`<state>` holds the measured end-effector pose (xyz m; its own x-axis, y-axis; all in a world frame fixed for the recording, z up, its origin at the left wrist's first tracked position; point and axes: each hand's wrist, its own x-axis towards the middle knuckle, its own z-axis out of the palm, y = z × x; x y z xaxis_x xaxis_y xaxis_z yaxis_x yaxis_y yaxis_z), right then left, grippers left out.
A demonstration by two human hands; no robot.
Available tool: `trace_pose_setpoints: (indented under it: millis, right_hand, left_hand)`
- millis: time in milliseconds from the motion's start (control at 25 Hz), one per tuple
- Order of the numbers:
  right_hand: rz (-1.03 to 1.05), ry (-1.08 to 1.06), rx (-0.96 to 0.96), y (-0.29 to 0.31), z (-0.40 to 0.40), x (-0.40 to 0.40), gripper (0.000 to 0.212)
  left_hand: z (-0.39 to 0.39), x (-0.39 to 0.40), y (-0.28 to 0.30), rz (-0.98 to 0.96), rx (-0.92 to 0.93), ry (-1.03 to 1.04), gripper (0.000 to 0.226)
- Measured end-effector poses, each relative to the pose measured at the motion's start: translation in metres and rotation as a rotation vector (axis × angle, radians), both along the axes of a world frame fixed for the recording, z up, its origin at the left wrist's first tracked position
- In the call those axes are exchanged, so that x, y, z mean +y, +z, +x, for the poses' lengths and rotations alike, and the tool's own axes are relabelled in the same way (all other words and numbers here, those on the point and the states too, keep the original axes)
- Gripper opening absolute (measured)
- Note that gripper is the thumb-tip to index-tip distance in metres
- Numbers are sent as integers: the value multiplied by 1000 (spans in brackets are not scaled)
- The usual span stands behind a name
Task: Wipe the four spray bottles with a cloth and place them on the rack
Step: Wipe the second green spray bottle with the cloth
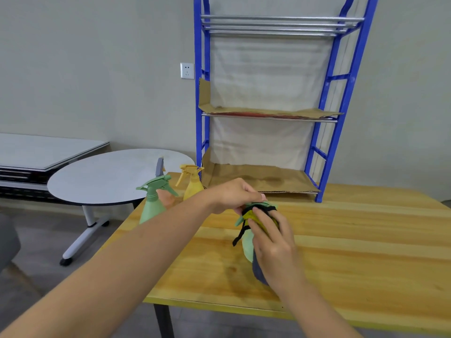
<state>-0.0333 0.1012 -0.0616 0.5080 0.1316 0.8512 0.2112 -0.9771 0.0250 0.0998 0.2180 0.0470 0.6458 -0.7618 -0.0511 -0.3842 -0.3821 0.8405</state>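
A light green spray bottle point(247, 246) is held over the wooden table point(366, 240). My left hand point(234, 195) grips its sprayer head from above. My right hand point(271, 242) holds a yellow-green cloth point(250, 214) with a black edge against the bottle's neck and body. Something dark grey-blue point(258, 273) shows under my right palm, and I cannot tell what it is. Three more bottles stand at the table's far left corner: a green one point(151, 208), a yellow one point(192, 185), and one with a grey-blue head point(159, 165) partly hidden behind them.
The blue rack point(328, 132) stands on the table's far side against the wall. Its lower shelf point(263, 178) and middle shelf point(268, 112) are lined with cardboard and hold nothing. A round white side table point(105, 176) stands to the left.
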Motion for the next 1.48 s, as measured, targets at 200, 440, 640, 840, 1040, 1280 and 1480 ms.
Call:
trace_pose_setpoints:
  millis: [200,440,640,840,1040,1280,1480]
  right_hand:
    - [-11,28,98,9,-2,-12,43]
    - [-215,70,163,-2,-5,6,38]
    - [15,-17,94,21,-3,-27,36]
    - [-38,55,200,0,-9,-46,31]
    - [0,75,121,20,-11,-46,26]
    - [-37,105,199,18,-26,-48,38]
    - [24,-9,93,93,-23,-62,36]
  left_hand:
    - [-1,-3,-1,2,1,21,34]
    - [-2,-2,-1,-5,25,26,32]
    - [-2,0,-1,2,20,35,35]
    - [1,-1,-2,18,-11,34,36]
    - [-1,-8,-4,4,-42,35,44]
    - [-13,3,-2,14,-116,49,53]
    - [-21,40,-15,-139,-112,136,44]
